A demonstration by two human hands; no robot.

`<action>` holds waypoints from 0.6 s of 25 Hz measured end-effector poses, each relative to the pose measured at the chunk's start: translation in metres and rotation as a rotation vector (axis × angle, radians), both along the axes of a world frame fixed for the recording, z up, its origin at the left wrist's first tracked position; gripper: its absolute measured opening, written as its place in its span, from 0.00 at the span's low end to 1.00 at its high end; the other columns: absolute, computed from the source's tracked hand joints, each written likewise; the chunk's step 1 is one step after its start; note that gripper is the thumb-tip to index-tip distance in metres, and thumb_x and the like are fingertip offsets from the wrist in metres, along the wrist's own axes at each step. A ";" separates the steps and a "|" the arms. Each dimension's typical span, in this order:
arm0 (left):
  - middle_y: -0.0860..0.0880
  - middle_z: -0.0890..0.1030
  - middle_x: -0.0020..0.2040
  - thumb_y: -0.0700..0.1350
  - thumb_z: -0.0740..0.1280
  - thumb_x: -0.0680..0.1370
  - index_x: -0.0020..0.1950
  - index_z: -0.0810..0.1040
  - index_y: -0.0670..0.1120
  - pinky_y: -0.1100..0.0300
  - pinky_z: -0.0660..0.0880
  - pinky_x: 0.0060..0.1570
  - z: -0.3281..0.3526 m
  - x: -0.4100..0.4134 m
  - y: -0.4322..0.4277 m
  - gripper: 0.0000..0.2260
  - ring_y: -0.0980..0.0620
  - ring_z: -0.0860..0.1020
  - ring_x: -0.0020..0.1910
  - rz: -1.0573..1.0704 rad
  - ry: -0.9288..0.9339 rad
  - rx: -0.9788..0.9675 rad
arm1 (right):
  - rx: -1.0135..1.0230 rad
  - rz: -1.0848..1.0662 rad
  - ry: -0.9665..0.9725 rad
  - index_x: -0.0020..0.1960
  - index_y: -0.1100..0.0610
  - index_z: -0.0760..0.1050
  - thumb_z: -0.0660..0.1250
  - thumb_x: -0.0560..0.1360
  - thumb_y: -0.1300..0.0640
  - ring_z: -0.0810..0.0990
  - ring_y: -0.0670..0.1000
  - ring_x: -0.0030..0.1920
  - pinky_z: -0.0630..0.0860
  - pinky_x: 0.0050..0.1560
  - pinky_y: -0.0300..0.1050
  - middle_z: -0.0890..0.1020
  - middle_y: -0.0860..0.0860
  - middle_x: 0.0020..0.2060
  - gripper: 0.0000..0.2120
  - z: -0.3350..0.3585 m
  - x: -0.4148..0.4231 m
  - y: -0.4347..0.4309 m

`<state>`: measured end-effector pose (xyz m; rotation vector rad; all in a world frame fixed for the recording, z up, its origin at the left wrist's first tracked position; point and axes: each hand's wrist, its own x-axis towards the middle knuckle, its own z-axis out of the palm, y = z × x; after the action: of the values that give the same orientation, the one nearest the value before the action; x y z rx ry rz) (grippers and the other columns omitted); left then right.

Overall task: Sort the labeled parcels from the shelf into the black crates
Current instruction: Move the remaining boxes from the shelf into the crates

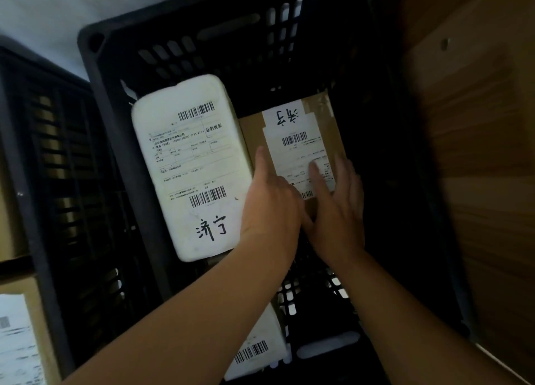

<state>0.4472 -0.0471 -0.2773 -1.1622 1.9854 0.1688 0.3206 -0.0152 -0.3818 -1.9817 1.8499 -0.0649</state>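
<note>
I look straight down into a black slatted crate [115, 100]. A white foam parcel [188, 164] with barcodes and handwritten characters lies along its left side. Beside it on the right lies a brown cardboard parcel [327, 115] with a white shipping label. My left hand [272, 205] rests flat on the cardboard parcel's left part, fingers straight, next to the foam parcel's edge. My right hand [338, 208] lies flat on the label, fingers extended. A second white parcel [260, 347] with a barcode lies at the crate's near end, partly hidden under my left forearm.
Another black crate [66, 182] stands to the left, holding a cardboard box with a label [20, 335] at the lower left. A wooden panel [477, 153] runs along the right side. White floor [43, 14] shows at the top left.
</note>
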 end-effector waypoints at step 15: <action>0.49 0.80 0.63 0.43 0.73 0.72 0.61 0.82 0.46 0.51 0.65 0.71 0.003 0.043 0.093 0.17 0.46 0.76 0.66 0.709 1.013 -0.654 | -0.129 0.066 0.061 0.73 0.52 0.75 0.80 0.70 0.54 0.69 0.62 0.71 0.82 0.51 0.63 0.73 0.54 0.74 0.33 -0.015 0.009 -0.008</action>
<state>0.4906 0.0458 -0.2746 -2.5658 2.4238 0.5920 0.3296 -0.0228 -0.3971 -2.1533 1.8586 -0.1084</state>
